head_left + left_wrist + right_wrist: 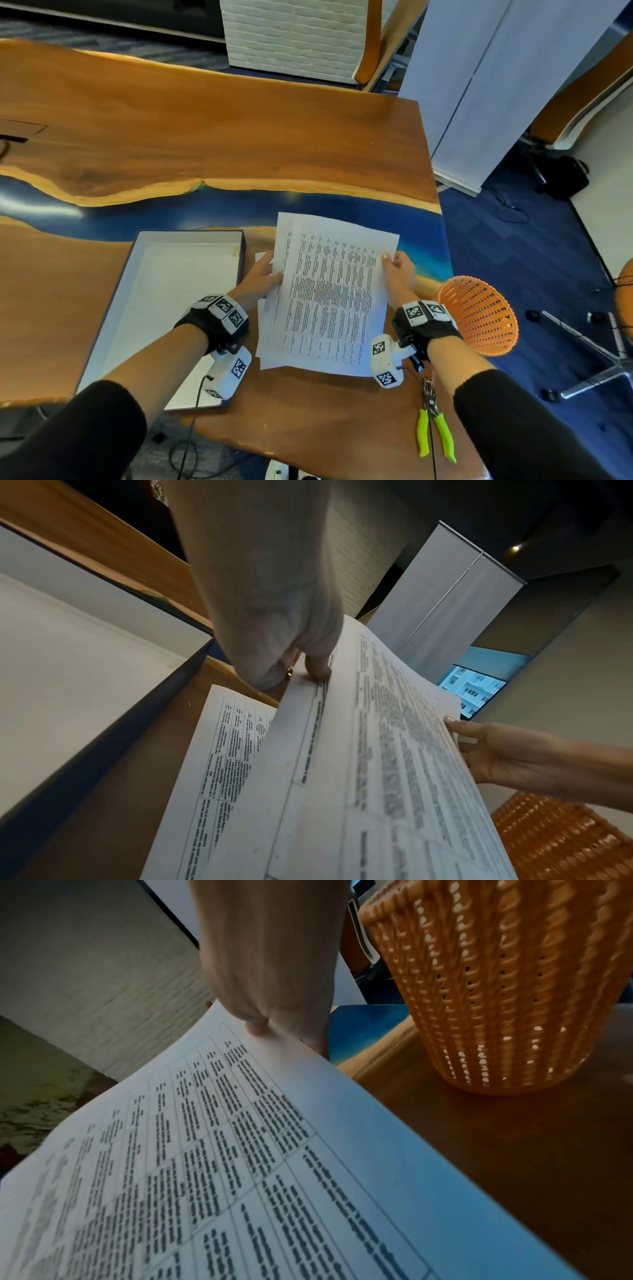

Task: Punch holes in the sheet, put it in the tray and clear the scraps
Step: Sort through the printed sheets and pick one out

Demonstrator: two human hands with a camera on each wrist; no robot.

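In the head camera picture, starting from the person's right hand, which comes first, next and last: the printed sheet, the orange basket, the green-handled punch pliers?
1. Printed sheet: held at its right edge by the right hand.
2. Orange basket: just right of the hand, at the table's edge.
3. Green-handled punch pliers: farthest, toward the person, near the table's front edge.

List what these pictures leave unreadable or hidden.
- Printed text on the top sheet: too small in head view, blurred in wrist views.
- Left hand fingertips: under the sheet's edge.
- Sheets underneath: mostly covered; count unclear.
- Punched holes: none discernible.
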